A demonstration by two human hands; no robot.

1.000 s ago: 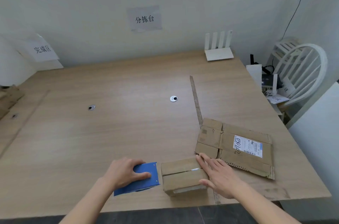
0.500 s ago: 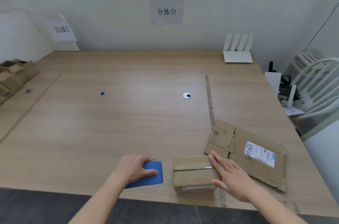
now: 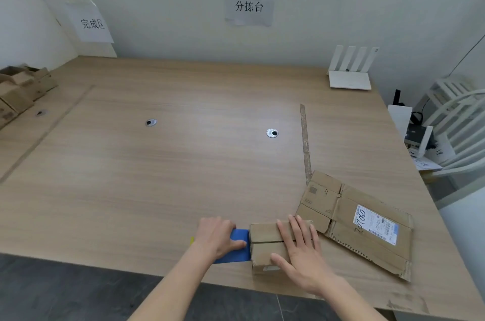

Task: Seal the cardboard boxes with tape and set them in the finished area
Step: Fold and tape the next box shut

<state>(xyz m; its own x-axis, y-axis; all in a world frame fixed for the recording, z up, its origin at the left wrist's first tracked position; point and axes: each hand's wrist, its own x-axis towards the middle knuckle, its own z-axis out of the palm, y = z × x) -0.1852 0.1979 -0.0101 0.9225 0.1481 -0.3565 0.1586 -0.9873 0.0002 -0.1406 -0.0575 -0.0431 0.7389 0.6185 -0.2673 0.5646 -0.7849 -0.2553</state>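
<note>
A small brown cardboard box (image 3: 263,247) sits near the table's front edge, its top flaps meeting in a seam. My right hand (image 3: 299,249) lies flat on the box's top, fingers spread. My left hand (image 3: 219,236) grips a blue tape dispenser (image 3: 236,249) whose edge touches the box's left side. A flattened cardboard box with a shipping label (image 3: 362,221) lies to the right. At the far left, several brown boxes (image 3: 18,92) are stacked below a wall sign (image 3: 91,24).
The wooden table (image 3: 157,176) has two round cable holes and a strip of old tape (image 3: 304,142) running toward the back. A white router (image 3: 350,71) stands at the back right. A white chair (image 3: 456,136) is off the right edge.
My left hand has slid the blue dispenser right until it meets the box. My right hand moved further over the box's top. The view shifted left, bringing the stacked boxes into sight.
</note>
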